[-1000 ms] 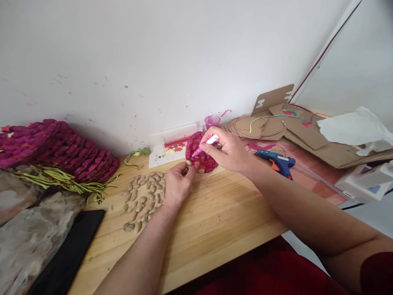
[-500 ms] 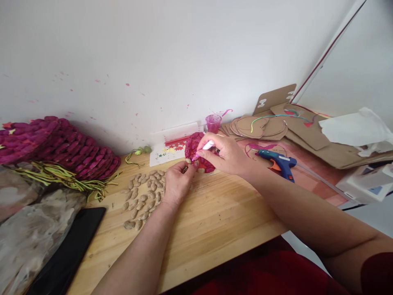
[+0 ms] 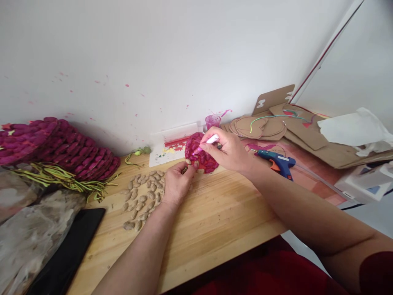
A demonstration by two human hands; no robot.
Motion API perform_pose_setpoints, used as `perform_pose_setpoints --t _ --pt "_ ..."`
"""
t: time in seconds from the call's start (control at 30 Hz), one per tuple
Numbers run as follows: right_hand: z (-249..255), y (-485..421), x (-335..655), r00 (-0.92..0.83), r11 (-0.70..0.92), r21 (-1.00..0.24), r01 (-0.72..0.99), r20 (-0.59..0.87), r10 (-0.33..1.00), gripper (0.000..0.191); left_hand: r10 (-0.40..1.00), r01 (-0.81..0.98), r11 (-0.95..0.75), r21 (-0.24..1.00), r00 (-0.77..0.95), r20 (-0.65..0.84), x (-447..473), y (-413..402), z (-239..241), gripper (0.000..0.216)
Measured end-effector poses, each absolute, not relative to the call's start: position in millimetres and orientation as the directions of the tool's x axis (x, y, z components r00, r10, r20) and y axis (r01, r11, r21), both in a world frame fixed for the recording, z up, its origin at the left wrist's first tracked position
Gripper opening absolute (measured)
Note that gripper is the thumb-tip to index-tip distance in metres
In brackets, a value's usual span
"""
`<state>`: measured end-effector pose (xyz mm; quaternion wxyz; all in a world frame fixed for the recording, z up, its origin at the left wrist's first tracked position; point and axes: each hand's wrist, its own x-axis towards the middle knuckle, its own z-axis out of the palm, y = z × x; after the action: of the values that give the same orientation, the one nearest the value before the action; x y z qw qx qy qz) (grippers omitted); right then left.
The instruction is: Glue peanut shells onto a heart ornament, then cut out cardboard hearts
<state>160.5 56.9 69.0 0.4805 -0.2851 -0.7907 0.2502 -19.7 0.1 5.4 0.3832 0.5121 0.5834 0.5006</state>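
Note:
A peanut-covered piece, painted mostly magenta, lies on the wooden table, a few peanuts at its near edge still tan. My left hand pinches that near edge between thumb and fingers. Above it, my right hand is closed around a white-handled paintbrush, whose pink tip points down at the peanuts near my left thumb. The right hand covers part of the piece. Just behind stands a plastic cup stained with magenta paint.
Loose peanuts spread left of my left hand. Magenta peanut pieces with yellow-green cords are stacked at left. White paper holds small stars. At right are a blue glue gun and cardboard cut-outs.
My right hand and the paintbrush have shifted slightly right and up, showing more of the magenta piece. My left hand keeps its pinch at the edge.

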Motion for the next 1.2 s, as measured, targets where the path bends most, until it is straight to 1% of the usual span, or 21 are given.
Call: perform_pose_setpoints --t 0.13,0.3,0.5,0.67,0.87,1.0,1.13,1.2 --pt "70.0 55.6 159.3 -0.359 0.691 -0.705 0.162 0.610 0.706 0.013 0.983 0.224 -0.042 0.974 -0.164 0.080 -19.2 -0.4 6.9 0.040" --pt "72.5 52.6 158.8 -0.392 0.707 -0.677 0.205 0.605 0.693 0.011 0.984 0.248 -0.062 0.967 -0.149 0.101 -19.5 -0.9 7.3 0.042" --pt "72.2 58.5 163.0 -0.357 0.697 -0.694 0.180 0.614 0.704 0.013 0.983 0.261 -0.038 0.964 -0.164 0.083 -19.5 -1.3 8.1 0.044" --pt "73.0 54.4 160.4 -0.387 0.675 -0.712 0.194 0.576 0.720 0.012 0.984 0.292 -0.041 0.956 -0.154 0.089 -19.6 -1.6 10.5 0.042" --pt "73.6 57.2 162.9 -0.372 0.683 -0.699 0.209 0.590 0.717 0.011 0.984 0.270 -0.055 0.961 -0.147 0.098 -19.9 -0.3 8.0 0.041" --pt "74.5 55.6 162.3 -0.395 0.695 -0.685 0.221 0.588 0.706 0.013 0.985 0.267 -0.062 0.962 -0.141 0.103 -19.8 0.1 7.1 0.041" --pt "76.0 53.2 162.9 -0.394 0.708 -0.661 0.248 0.599 0.697 0.008 0.985 0.235 -0.055 0.970 -0.147 0.091 -19.2 1.1 6.6 0.040" --pt "74.9 53.3 163.1 -0.400 0.731 -0.631 0.260 0.619 0.677 0.006 0.983 0.248 -0.046 0.968 -0.161 0.088 -19.1 1.8 6.0 0.041"
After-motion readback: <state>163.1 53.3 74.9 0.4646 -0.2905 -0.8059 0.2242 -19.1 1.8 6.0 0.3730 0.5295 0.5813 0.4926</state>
